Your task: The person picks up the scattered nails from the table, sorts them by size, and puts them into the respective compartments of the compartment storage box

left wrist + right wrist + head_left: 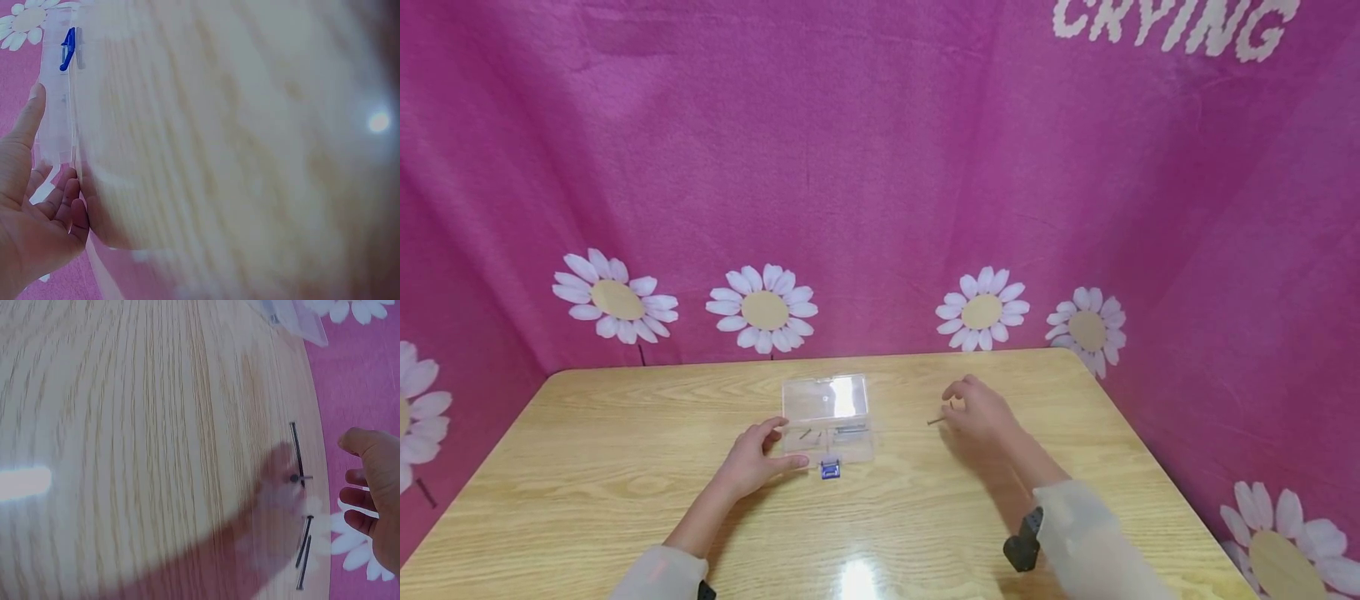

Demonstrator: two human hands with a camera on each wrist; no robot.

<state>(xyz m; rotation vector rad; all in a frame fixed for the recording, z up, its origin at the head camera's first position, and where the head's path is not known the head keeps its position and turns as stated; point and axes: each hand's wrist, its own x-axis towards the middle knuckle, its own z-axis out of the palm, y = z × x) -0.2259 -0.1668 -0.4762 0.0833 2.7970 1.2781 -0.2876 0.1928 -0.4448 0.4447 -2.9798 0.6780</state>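
A clear plastic box (850,454) with its lid (808,400) raised stands on the table, with a blue latch (830,469) at its front. My left hand (756,458) holds the box at its left end, thumb at the front and fingers at the side and back. Inside, a few thin metal pieces (852,429) lie in separate compartments. To the right of the box, my right hand (981,410) hovers over several loose nails (297,450). Its fingers bend loosely, and the right wrist view shows nothing between them. One nail (935,421) shows beside the fingertips in the head view.
The wooden table (625,467) has rounded far corners. Behind it and along its sides hangs a pink cloth (880,208) with white daisies. A black wrist device (1024,542) sits at the right sleeve. Light glares off the tabletop near its front.
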